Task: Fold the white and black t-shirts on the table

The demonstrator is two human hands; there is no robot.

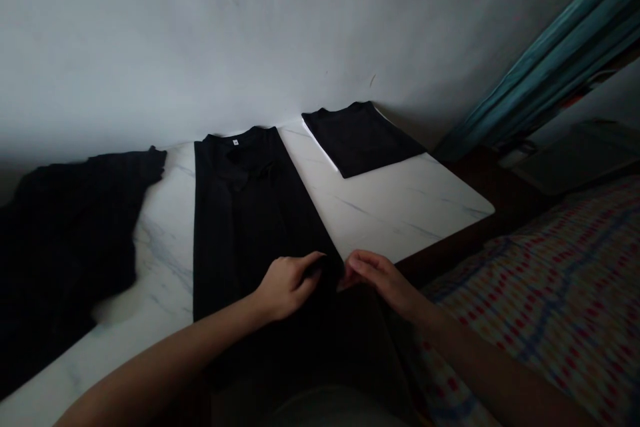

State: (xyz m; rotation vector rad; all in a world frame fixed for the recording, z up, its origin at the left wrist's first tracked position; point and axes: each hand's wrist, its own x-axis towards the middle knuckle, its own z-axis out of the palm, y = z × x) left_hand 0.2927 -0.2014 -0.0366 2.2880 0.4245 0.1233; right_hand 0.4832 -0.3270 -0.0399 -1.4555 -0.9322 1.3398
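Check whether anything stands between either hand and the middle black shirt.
Nothing visible stands in the way: the left hand grips the shirt, and the right hand is at its edge. The folded black cloth lies apart on the table.

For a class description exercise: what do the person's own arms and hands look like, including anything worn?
Both forearms are bare where they show, with no sleeves in view. The left hand and right hand are ungloved. No watch, bracelet or ring can be made out, though the light is dim.
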